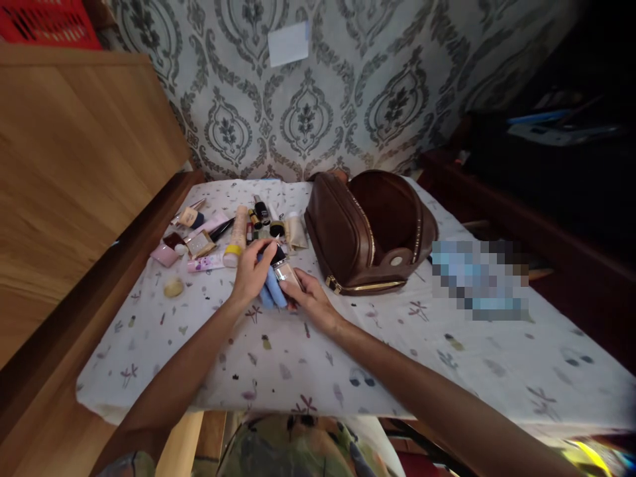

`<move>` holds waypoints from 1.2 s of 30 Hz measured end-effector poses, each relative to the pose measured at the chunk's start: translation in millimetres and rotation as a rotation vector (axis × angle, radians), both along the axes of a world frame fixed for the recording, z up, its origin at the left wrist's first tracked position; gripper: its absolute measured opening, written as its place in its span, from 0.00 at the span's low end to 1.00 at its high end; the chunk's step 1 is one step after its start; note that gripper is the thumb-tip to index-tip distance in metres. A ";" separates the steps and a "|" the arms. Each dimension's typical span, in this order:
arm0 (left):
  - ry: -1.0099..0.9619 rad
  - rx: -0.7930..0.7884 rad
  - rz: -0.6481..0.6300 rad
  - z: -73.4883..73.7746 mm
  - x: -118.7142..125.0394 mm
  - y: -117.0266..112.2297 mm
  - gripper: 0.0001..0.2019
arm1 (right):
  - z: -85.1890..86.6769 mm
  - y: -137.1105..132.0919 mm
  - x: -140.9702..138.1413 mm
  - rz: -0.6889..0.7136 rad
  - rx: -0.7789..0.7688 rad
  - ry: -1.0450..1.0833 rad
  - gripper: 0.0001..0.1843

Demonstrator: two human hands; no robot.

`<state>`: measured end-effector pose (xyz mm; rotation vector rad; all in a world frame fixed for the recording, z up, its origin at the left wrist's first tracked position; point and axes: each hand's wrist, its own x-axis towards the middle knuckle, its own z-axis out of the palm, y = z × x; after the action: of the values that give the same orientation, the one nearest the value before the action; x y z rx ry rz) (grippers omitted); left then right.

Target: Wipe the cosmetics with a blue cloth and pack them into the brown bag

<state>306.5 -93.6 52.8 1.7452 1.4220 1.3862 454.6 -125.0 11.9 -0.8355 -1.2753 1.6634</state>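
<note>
My right hand (315, 303) is closed around a foundation bottle (287, 272) with beige contents and a black cap. On its other side my left hand (251, 270) is closed, with a folded blue cloth (272, 291) under its fingers and its fingertips at the black cap (279, 252). The cloth hangs below the bottle, between both hands. Just beyond my left hand lies a peach tube (239, 232) with a yellow band. To the right of the hands stands a brown makeup bag (338, 222), its gold zipper undone and its top gaping.
Several cosmetics lie at the back left, among them a palette (200, 244), a beige bottle (191, 217) and a cream tube (297, 232). A small round jar (173, 287) sits apart. Wooden furniture (79, 146) borders the left. Something blurred out (477, 278) lies at the right.
</note>
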 end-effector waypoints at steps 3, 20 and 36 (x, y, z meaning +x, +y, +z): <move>-0.019 0.000 0.024 1.1 -0.4 -2.1 0.13 | -1.6 0.5 -0.6 0.013 -0.015 0.013 0.23; -0.169 -0.037 0.103 -0.5 -29.3 13.2 0.22 | -7.1 10.8 3.0 -0.034 -0.110 0.090 0.33; 0.439 0.516 -0.251 -13.8 3.4 -15.7 0.13 | -4.6 11.2 7.9 -0.117 -0.017 0.105 0.28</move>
<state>309.9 -109.3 39.1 2.5879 1.0355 1.3624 462.5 -113.8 7.4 -0.8064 -1.1208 1.6048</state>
